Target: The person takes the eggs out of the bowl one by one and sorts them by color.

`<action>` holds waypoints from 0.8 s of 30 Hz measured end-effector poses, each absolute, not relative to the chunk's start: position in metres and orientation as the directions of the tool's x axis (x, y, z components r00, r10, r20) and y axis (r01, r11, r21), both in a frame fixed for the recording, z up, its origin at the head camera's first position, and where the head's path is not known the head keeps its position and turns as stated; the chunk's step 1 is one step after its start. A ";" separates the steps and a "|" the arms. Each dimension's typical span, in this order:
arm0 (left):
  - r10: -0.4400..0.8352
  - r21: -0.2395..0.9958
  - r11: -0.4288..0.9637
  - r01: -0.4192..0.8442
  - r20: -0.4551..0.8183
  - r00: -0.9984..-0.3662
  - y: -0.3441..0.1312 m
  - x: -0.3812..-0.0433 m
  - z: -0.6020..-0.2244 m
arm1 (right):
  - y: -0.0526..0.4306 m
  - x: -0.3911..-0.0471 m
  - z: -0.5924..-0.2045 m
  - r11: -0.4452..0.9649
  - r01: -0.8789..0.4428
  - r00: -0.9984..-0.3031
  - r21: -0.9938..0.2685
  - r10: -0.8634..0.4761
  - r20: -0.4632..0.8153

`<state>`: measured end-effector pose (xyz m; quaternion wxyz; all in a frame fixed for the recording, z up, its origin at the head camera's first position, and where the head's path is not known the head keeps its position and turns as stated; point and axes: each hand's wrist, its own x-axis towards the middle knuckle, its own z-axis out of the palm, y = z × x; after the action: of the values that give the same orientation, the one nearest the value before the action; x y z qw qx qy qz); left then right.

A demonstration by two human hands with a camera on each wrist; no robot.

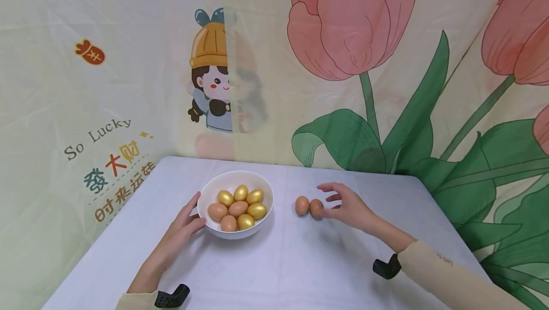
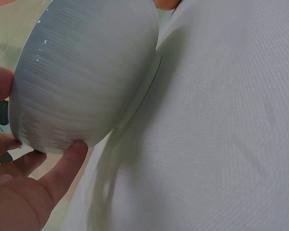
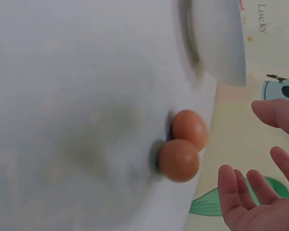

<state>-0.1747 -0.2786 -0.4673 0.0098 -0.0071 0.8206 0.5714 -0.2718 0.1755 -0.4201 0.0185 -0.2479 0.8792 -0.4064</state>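
A white bowl [image 1: 240, 235] holds several gold eggs [image 1: 256, 211] and three brown eggs [image 1: 217, 211]. My left hand [image 1: 177, 235] holds the bowl's left side, its fingers and thumb [image 2: 70, 166] spread against the outer wall near the rim. Two more brown eggs, a left one [image 1: 302, 206] and a right one [image 1: 316, 208], lie side by side on the cloth, right of the bowl. Close at the right egg is my right hand [image 1: 349, 207], thumb and fingers parted around nothing. In the right wrist view a gap shows between that hand and the eggs [image 3: 179, 160].
A white cloth [image 1: 274, 272] covers the table. Behind it hangs a printed backdrop [image 1: 266, 38] with tulips, lettering and a cartoon child. Each wrist wears a black device, one at the left sleeve [image 1: 172, 296] and one at the right sleeve [image 1: 387, 267].
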 end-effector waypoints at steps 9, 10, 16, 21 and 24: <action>-0.008 0.940 0.341 -0.027 -0.025 -1.000 -0.280 -0.173 -0.468 | 0.137 -0.259 -0.391 0.478 -0.455 -0.836 -0.751 -0.521 0.173; -0.010 0.940 0.340 -0.029 -0.027 -1.000 -0.280 -0.173 -0.468 | 0.132 -0.258 -0.389 0.471 -0.459 -0.831 -0.754 -0.527 0.177; -0.015 0.941 0.336 -0.034 -0.031 -0.999 -0.280 -0.174 -0.469 | 0.104 -0.253 -0.380 0.429 -0.455 -0.811 -0.781 -0.561 0.164; -0.017 0.942 0.335 -0.032 -0.028 -0.999 -0.280 -0.176 -0.469 | 0.082 -0.253 -0.377 0.409 -0.446 -0.797 -0.796 -0.587 0.146; -0.021 0.941 0.337 -0.034 -0.029 -0.999 -0.280 -0.176 -0.469 | 0.070 -0.253 -0.377 0.391 -0.454 -0.781 -0.801 -0.607 0.146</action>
<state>-0.1756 -0.2800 -0.4686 0.0059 -0.0169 0.8177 0.5754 -0.2535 0.0698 -0.3772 0.0853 -0.3197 0.8294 -0.4500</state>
